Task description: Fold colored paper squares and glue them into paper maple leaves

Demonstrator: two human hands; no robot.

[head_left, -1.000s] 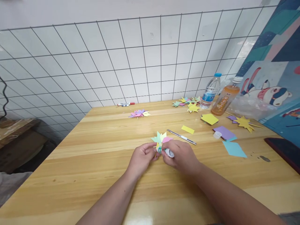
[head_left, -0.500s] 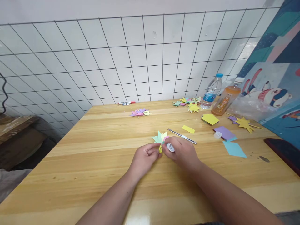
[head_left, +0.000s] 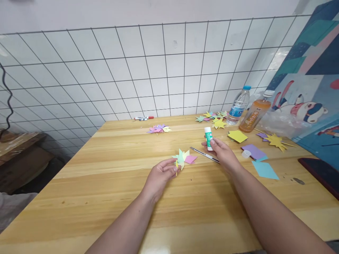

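Observation:
My left hand [head_left: 159, 178] pinches a small yellow paper strip [head_left: 176, 167] between thumb and fingertips. Just beyond those fingers lies a folded-paper cluster [head_left: 181, 157] with pointed green, cream and pink pieces. My right hand [head_left: 224, 153] is closed around a green-and-white glue stick [head_left: 208, 139], held almost upright above the table and to the right of the cluster. Below it lies a slim silver tool [head_left: 201, 153], perhaps a craft knife; its right end is partly hidden by my hand. A small translucent cap [head_left: 246, 153] rests by a purple paper square [head_left: 254, 151].
Blue paper [head_left: 265, 170] and yellow paper [head_left: 237, 136] lie on the right. Behind them stand a water bottle [head_left: 236, 112] and an orange drink bottle [head_left: 253, 114]. Paper stars [head_left: 218, 122], a purple cluster [head_left: 159, 129] and markers [head_left: 144, 118] lie near the tiled wall. A dark phone-like slab [head_left: 319, 173] lies far right.
My right hand has moved up and right, away from the paper, lifting the glue stick upright. The left hand has drawn the yellow strip slightly left. The cluster's pink piece is now uncovered.

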